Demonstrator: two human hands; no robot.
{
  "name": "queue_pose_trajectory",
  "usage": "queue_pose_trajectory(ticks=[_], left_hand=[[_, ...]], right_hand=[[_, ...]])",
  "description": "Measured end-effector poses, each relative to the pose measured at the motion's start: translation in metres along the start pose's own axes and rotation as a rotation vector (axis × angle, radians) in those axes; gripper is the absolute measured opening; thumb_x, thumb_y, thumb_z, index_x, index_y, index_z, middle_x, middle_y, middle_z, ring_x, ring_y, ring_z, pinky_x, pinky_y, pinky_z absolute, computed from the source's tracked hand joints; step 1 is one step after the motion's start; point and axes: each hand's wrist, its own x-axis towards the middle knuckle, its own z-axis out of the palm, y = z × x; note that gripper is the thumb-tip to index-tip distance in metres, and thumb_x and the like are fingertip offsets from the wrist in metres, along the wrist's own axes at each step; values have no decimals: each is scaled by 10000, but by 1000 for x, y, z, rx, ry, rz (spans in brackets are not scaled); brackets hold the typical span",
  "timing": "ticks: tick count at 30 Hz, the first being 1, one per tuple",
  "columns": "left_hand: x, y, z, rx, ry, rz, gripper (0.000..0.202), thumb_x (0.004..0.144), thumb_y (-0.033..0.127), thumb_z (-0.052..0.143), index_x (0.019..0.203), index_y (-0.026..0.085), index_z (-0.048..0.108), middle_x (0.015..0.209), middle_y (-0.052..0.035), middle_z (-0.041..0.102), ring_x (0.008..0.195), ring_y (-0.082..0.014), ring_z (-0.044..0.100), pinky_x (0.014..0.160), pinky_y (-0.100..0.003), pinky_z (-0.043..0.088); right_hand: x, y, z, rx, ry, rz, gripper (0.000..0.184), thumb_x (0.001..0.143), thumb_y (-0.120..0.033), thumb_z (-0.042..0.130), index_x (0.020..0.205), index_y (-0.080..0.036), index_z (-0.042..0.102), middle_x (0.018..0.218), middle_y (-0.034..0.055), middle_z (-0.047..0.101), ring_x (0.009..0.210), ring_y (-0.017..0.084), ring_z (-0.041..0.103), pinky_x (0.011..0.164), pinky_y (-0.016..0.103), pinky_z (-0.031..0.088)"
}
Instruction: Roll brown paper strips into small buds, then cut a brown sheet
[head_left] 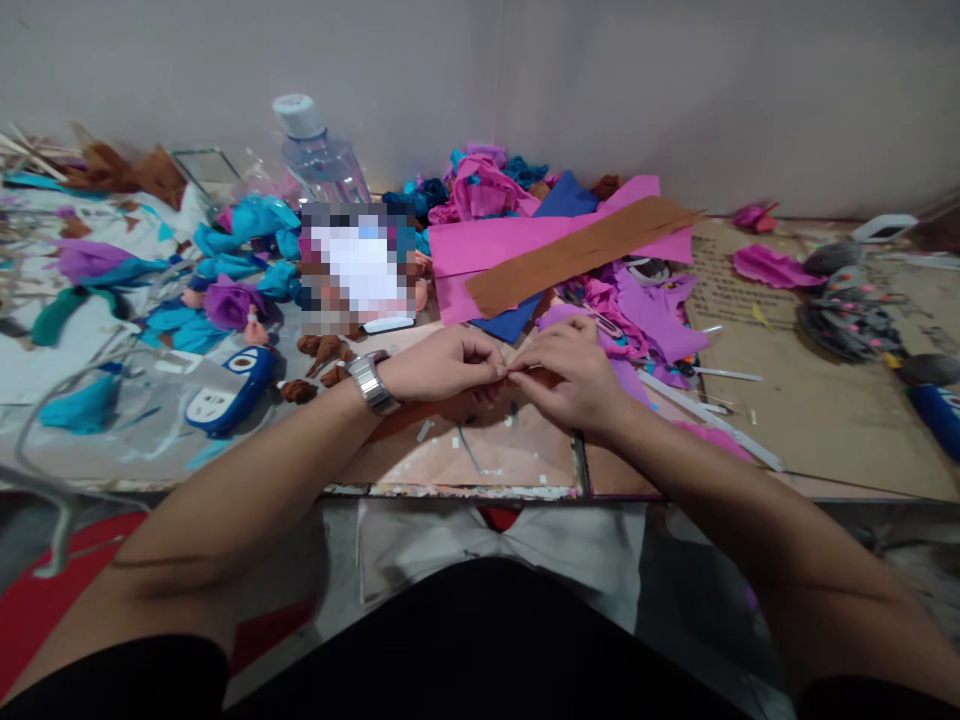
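My left hand (442, 365) and my right hand (571, 375) meet at the middle of the table, fingertips pinched together on a small brown piece of crepe paper (534, 378). Most of that piece is hidden by my fingers. A silver watch (373, 383) sits on my left wrist. Both hands hover just above a pinkish cardboard work mat (480, 455). Beyond them lie a long brown paper strip (577, 255) and pink paper sheets (495, 245).
A clear water bottle (322, 155) stands at the back. Blue and purple paper flowers (232, 290) crowd the left, with a blue power strip (225, 395). Small brown paper bits (319, 360) lie near my left wrist. A wire bundle (847, 320) sits right.
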Motion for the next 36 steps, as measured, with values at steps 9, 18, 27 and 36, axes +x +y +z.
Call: queue_pose_trajectory(ticks=[9, 18, 27, 36], left_hand=[[1, -1, 2, 93, 65, 10, 273, 957, 317, 630, 784, 129, 728, 757, -48, 742, 667, -120, 679, 660, -215, 542], [1, -3, 3, 244, 137, 110, 312, 972, 386, 622, 811, 138, 722, 782, -31, 733, 692, -121, 647, 668, -215, 493], [-2, 1, 7, 542, 244, 216, 278, 1005, 348, 568, 954, 174, 778, 908, -45, 788, 824, -169, 694, 792, -272, 485], [-1, -6, 10, 948, 276, 363, 285, 1029, 259, 497, 919, 175, 746, 900, -66, 773, 826, -201, 682, 722, -318, 419]], right_hand=[[0, 2, 2, -17, 10, -22, 111, 984, -336, 681, 978, -258, 760, 953, 22, 797, 961, 236, 688, 1014, 497, 330], [0, 1, 2, 46, 31, 40, 83, 970, -309, 689, 957, -265, 759, 1045, 39, 762, 1054, 256, 658, 1005, 490, 393], [1, 1, 2, 60, 82, 79, 35, 921, -285, 735, 908, -275, 765, 1230, 53, 692, 1218, 297, 560, 1092, 537, 390], [1, 2, 3, 60, 58, 97, 44, 892, -220, 725, 871, -259, 727, 1284, 45, 684, 1291, 312, 506, 1154, 571, 347]])
